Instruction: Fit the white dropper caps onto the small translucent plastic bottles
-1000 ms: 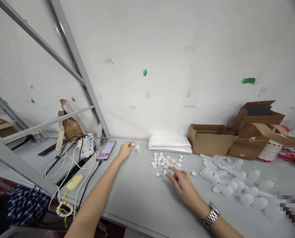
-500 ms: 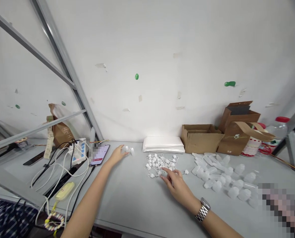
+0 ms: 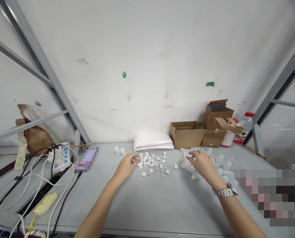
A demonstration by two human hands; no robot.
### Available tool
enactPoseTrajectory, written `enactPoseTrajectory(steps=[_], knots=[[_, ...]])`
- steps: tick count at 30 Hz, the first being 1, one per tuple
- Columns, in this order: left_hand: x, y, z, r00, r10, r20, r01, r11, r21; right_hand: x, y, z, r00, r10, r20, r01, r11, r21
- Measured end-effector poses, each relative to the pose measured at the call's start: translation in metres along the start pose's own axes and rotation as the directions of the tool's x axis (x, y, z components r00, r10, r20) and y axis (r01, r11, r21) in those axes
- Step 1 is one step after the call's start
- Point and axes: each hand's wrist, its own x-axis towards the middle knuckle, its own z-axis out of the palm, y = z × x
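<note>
Bordering the white caps [image 3: 151, 162], left side: left hand [image 3: 127, 166], fingers curled, hold unclear. At right, over translucent pieces [image 3: 220, 159]: right hand [image 3: 205, 166], fingers parted.

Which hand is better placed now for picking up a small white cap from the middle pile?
Probably the left hand: its fingertips are right at the left edge of the pile of white caps. The right hand is farther away, over the translucent pieces.
</note>
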Motion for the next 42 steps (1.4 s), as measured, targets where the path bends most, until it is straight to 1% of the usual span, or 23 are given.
enactPoseTrajectory(steps=[2,5,8,10,14,16,17,19,21,23,26,30,33,38,40,42], knots=[[0.002,-0.005,0.009,0.998,-0.038,0.051,0.039,0.999,-0.020,-0.009,0.012,0.003,0.999,-0.047,-0.011,0.047,0.999,0.003],[0.003,-0.008,0.016,0.996,-0.059,0.065,0.061,0.998,-0.027,-0.018,0.015,0.010,0.993,-0.115,-0.006,0.114,0.993,-0.039],[-0.001,-0.008,0.015,0.995,-0.074,0.067,0.077,0.996,-0.035,-0.019,0.010,0.013,0.989,-0.149,0.018,0.150,0.987,-0.063],[-0.005,-0.009,0.011,0.994,-0.088,0.070,0.090,0.995,-0.039,-0.018,0.006,0.012,0.985,-0.173,0.016,0.174,0.984,-0.043],[-0.015,-0.012,0.009,0.992,-0.102,0.072,0.106,0.993,-0.059,-0.025,-0.009,0.001,0.975,-0.213,-0.059,0.217,0.974,0.069],[-0.020,-0.012,0.012,0.992,-0.091,0.085,0.098,0.993,-0.073,-0.038,-0.023,-0.005,0.966,-0.255,-0.035,0.257,0.947,0.191],[-0.022,-0.012,0.014,0.992,-0.081,0.095,0.088,0.993,-0.078,-0.047,-0.030,-0.006,0.959,-0.284,0.014,0.270,0.926,0.263],[-0.026,-0.009,0.020,0.992,-0.050,0.119,0.060,0.995,-0.077,-0.065,-0.047,-0.007,0.939,-0.320,0.127,0.253,0.892,0.373],[-0.028,-0.004,0.028,0.991,-0.010,0.133,0.017,0.998,-0.055,-0.082,-0.061,-0.003,0.927,-0.318,0.196,0.209,0.877,0.432],[-0.029,0.000,0.035,0.990,0.027,0.137,-0.026,1.000,-0.008,-0.095,-0.070,0.002,0.924,-0.310,0.225,0.179,0.868,0.462],[-0.026,0.004,0.045,0.988,0.053,0.148,-0.064,0.996,0.067,-0.103,-0.077,0.006,0.921,-0.311,0.234,0.174,0.867,0.467],[-0.018,0.005,0.055,0.988,0.038,0.147,-0.048,0.997,0.064,-0.100,-0.077,0.002,0.902,-0.350,0.254,0.204,0.862,0.463],[-0.011,0.007,0.055,0.993,0.021,0.113,-0.023,1.000,0.015,-0.093,-0.075,-0.006,0.890,-0.373,0.261,0.215,0.850,0.481],[0.005,0.015,0.046,0.999,-0.014,0.042,0.019,0.992,-0.126,-0.085,-0.068,-0.015,0.919,-0.341,0.198,0.194,0.827,0.527],[0.011,0.019,0.044,0.999,-0.042,0.029,0.047,0.980,-0.194,-0.087,-0.063,-0.017,0.924,-0.320,0.209,0.170,0.835,0.524],[0.015,0.022,0.043,0.996,-0.076,0.040,0.084,0.960,-0.268,-0.092,-0.057,-0.018,0.928,-0.288,0.236,0.128,0.842,0.523]])
